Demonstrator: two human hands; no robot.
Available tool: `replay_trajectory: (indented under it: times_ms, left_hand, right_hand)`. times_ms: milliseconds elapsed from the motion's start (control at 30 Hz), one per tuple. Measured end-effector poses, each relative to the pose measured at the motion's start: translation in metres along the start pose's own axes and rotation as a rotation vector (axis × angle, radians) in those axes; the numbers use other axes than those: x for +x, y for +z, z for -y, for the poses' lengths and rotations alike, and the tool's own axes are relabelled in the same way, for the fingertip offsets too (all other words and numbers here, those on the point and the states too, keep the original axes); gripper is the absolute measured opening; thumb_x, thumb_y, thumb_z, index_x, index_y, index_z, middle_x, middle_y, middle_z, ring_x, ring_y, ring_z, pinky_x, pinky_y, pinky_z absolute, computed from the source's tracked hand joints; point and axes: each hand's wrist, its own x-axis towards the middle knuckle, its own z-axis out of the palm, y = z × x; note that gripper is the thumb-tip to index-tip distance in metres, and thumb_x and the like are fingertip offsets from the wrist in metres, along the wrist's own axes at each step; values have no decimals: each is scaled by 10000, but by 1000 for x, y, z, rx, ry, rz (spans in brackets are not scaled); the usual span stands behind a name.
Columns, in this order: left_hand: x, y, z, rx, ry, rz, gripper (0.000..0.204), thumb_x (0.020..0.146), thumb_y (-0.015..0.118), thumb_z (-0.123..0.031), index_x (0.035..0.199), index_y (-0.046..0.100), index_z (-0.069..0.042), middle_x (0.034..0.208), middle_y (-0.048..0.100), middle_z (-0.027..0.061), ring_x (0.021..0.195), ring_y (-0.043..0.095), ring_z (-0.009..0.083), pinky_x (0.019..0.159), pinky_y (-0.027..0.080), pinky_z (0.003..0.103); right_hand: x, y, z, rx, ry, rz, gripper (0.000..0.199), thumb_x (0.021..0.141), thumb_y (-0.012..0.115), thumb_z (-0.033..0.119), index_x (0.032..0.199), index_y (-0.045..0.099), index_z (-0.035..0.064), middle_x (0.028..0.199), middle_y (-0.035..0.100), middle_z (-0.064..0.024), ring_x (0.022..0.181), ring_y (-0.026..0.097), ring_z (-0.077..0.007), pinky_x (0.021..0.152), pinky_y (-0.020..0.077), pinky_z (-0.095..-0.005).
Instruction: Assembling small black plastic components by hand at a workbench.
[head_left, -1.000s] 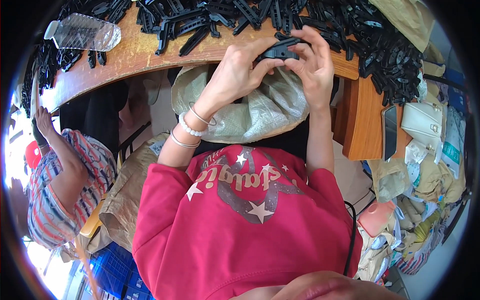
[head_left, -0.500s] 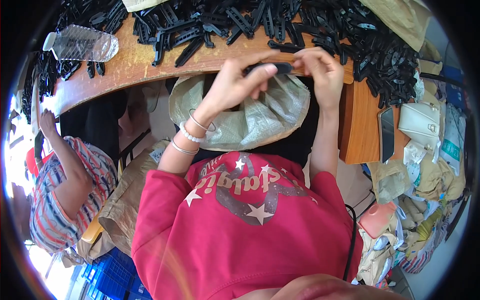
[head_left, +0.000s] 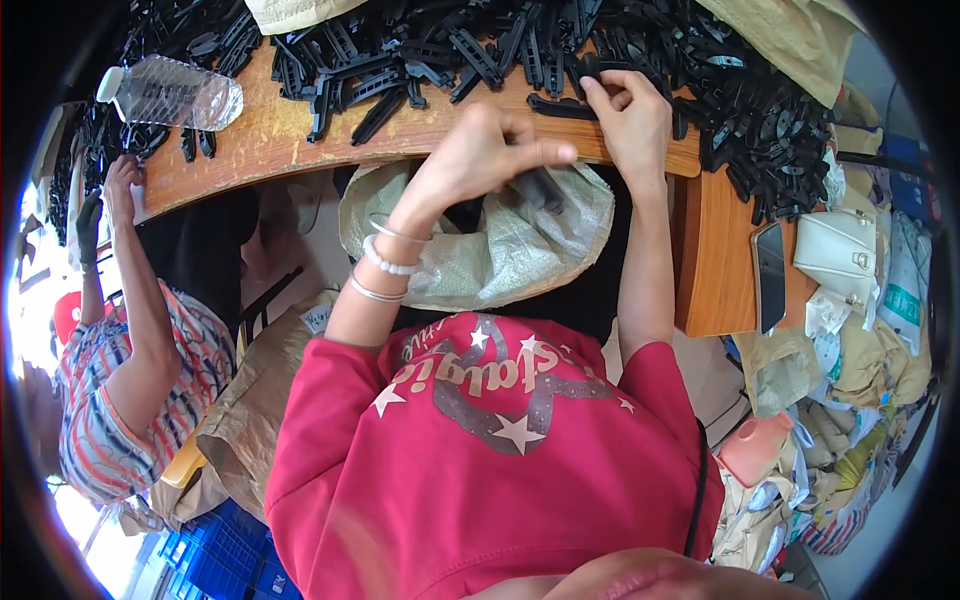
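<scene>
Left hand (head_left: 485,158): thumb spread, fingers apparently released | Blurred black plastic part (head_left: 541,190) just below, over the open woven sack (head_left: 485,265) | Right hand (head_left: 634,118) at heaped black parts (head_left: 765,135), far desk (head_left: 255,135); grip unclear | Many parts left loose; sack's tally hidden

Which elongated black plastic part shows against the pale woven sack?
The blurred black plastic part just below the left hand's outstretched thumb, over the sack; the heaped black parts lie on the brown wooden table.
</scene>
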Motion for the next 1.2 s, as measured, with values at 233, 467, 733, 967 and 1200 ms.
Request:
replay_trajectory:
  times_ms: [233,467,733,967,1200]
  left_hand:
    - [10,19,6,626,633,-305,192,784,717,-193,807,634,-22,802,592,82,691,615,260,564,485,337]
    - [32,29,17,908,759,-358,145,715,601,-93,831,586,-6,880,527,91,832,524,239,703,466,329]
    - [14,20,3,-455,66,-303,172,909,593,-64,1027,532,45,879,650,117,649,599,114,567,485,234]
    - [6,9,3,-396,-30,-94,279,963,520,-117,1151,527,88,826,643,94,648,631,140,546,512,237]
    - [-8,10,-5,-128,85,11,280,920,592,-137,1112,593,67,837,682,102,723,664,132,636,543,240]
  right_hand:
    - [-13,-2,-8,711,185,-159,216,860,683,103,1001,626,-50,806,634,-26,610,544,-43,538,436,-177]
    - [-31,-19,-13,754,191,-66,219,867,643,19,1075,634,-49,906,631,-65,706,599,-93,612,461,-203]
    - [-43,-22,-7,1045,166,106,243,868,600,-24,1107,619,-65,969,654,-136,829,660,-177,768,528,-273]
    - [-44,-25,9,940,97,277,203,832,608,-76,1029,657,-66,994,633,-100,876,657,-161,767,534,-247]
    - [-53,-16,32,702,-13,65,217,806,643,-65,1020,677,-42,981,634,-84,823,633,-129,727,531,-228]
